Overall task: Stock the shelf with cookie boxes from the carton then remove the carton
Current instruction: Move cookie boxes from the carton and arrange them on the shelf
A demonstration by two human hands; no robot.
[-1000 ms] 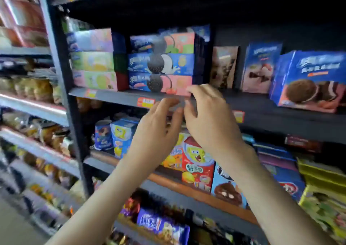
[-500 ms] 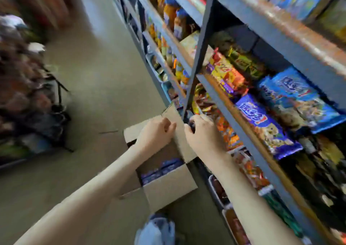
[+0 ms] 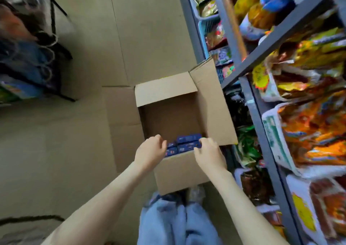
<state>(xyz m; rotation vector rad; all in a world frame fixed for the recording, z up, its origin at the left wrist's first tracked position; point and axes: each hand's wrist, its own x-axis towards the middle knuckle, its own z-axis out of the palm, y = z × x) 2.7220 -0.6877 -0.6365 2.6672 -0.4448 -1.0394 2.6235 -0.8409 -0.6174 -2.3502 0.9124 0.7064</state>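
A: Looking straight down into a plain brown cardboard carton [image 3: 179,173], standing open on the smooth grey floor [image 3: 93,57] and pressing against the foot of the grey metal shelf [image 3: 262,132]. Showing flat, matte flaps, folding outward, with the right one leaning on the shelf.

B: Seeing anything inside?

A: Spotting dark blue cookie boxes [image 3: 187,141], small, rectangular and glossy. Packing tightly along the carton's near wall, and leaving bare cardboard showing toward the far wall.

B: Gripping them?

A: Reaching in with both. Bringing the left hand [image 3: 149,153] over the near-left corner, with fingers curling down beside the left end of the boxes. Bringing the right hand [image 3: 209,155] over the near-right corner, with fingertips curling against the right end of the top box. Holding apart from each other, one on each side of the boxes. Failing to tell, through the blur, whether either is clamping a box or only touching it.

B: Noticing anything else?

A: Catching crinkly, shiny snack bags [image 3: 309,132] in orange and yellow, crowding the shelf. Also making out a pale blue slatted plastic basket [image 3: 207,25] at its far end, and soft light-blue denim legs [image 3: 177,222] just behind the carton's near wall.
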